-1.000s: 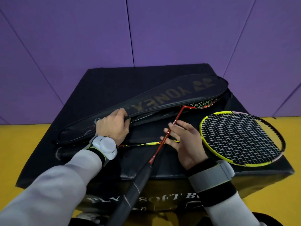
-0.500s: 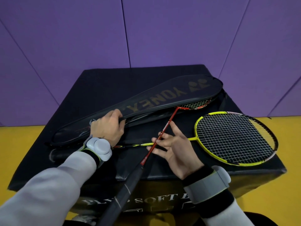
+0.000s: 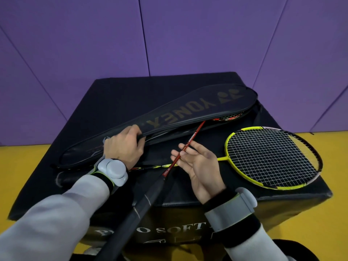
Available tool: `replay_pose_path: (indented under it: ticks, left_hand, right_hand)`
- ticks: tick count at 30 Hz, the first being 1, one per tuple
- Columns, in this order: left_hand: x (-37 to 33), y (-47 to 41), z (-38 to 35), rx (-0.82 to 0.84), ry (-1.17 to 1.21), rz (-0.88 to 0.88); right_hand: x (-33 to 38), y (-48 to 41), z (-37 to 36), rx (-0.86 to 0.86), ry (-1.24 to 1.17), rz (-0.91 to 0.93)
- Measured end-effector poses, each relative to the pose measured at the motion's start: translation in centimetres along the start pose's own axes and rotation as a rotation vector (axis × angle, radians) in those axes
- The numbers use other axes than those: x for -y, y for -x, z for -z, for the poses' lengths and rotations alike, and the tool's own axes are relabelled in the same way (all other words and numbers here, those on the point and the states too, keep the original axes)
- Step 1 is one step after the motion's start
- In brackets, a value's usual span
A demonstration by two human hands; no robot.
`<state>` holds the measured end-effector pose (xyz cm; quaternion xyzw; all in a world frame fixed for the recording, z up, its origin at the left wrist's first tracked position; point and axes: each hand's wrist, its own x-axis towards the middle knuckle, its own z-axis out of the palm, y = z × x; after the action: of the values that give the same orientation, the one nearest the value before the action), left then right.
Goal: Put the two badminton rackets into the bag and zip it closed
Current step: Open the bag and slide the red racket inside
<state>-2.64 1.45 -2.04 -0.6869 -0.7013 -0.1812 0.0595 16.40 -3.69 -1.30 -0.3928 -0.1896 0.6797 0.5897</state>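
Observation:
A black racket bag [image 3: 188, 110] with gold lettering lies across the black box, its near edge unzipped. My left hand [image 3: 123, 147] grips that edge and holds the flap up. The red racket [image 3: 195, 132] has its head tucked inside the bag's wide end, while its black handle sticks out toward me past the box's front edge. My right hand [image 3: 199, 162] is palm up, fingers spread, with the red shaft resting across the fingertips. The yellow racket [image 3: 273, 159] lies flat to the right, outside the bag, its shaft running left under the red one.
Everything rests on a black soft box [image 3: 116, 95] with white lettering on its front face. A yellow floor [image 3: 22, 162] surrounds it and purple padded walls [image 3: 94, 44] rise behind. The yellow racket's head reaches the box's right edge.
My right hand has turned palm up and loosened from a pinch on the red shaft to spread fingers. The red racket's head sits slightly deeper in the bag. My left hand keeps its hold.

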Motion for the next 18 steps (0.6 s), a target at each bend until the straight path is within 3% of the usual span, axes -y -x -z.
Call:
replay_pose_path:
  ticks: [18]
  left_hand:
    - [0.0, 0.0, 0.0, 0.030, 0.020, -0.052]
  right_hand:
    - [0.4, -3.4, -1.4, -0.129, -0.111, -0.045]
